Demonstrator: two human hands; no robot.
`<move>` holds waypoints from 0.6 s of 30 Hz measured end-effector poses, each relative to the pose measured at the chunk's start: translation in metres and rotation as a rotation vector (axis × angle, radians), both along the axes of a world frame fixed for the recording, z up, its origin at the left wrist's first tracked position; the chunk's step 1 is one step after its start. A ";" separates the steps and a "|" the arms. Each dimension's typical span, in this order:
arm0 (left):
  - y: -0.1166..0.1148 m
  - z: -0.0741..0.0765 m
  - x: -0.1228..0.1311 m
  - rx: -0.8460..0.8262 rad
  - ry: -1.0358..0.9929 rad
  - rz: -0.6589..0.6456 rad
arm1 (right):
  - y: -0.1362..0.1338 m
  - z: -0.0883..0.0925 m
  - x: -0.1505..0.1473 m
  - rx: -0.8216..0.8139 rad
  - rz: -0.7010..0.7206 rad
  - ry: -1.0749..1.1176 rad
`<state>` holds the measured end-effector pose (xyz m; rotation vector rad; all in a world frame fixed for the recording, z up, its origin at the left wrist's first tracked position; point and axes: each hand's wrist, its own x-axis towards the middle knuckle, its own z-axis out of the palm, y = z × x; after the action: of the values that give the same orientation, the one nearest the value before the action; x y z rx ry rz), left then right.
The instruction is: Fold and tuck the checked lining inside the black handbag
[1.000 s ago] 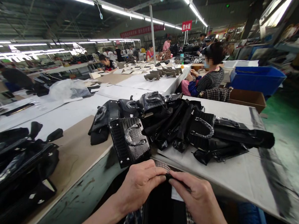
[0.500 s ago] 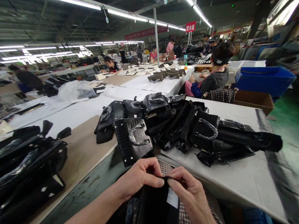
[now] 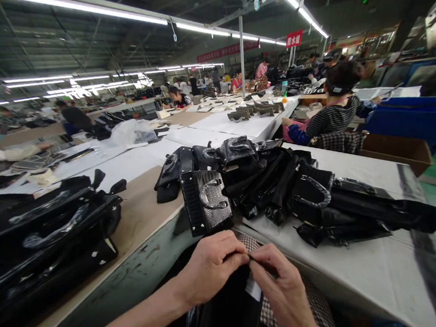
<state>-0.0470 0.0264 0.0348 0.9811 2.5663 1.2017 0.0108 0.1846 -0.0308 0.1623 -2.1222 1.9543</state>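
Observation:
A black bag piece (image 3: 228,312) with a white label (image 3: 253,289) hangs over a checked cloth in my lap. My left hand (image 3: 214,265) pinches its top edge between thumb and fingers. Right beside it, my right hand (image 3: 281,286) grips the same edge, the fingertips of both hands nearly touching. Just beyond my hands, a crocodile-patterned black bag (image 3: 209,201) with a wrapped handle lies at the table edge.
More black bags (image 3: 270,181) are heaped on the white table (image 3: 377,259). Another pile (image 3: 54,241) lies at the left. A person in a striped top (image 3: 332,115) sits beyond, near a blue bin (image 3: 416,117) and a cardboard box (image 3: 398,151).
The view has turned a little to the left, bringing a masked person into sight at the left edge. My left hand's fingers are curled closer over the black edge.

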 end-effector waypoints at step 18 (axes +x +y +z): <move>-0.012 -0.011 0.027 -0.006 -0.039 0.293 | 0.013 -0.006 0.001 0.220 -0.007 -0.153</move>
<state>-0.0204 0.0139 0.0241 0.5865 2.7496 1.2629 0.0121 0.1974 -0.0370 0.0460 -2.4308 1.7767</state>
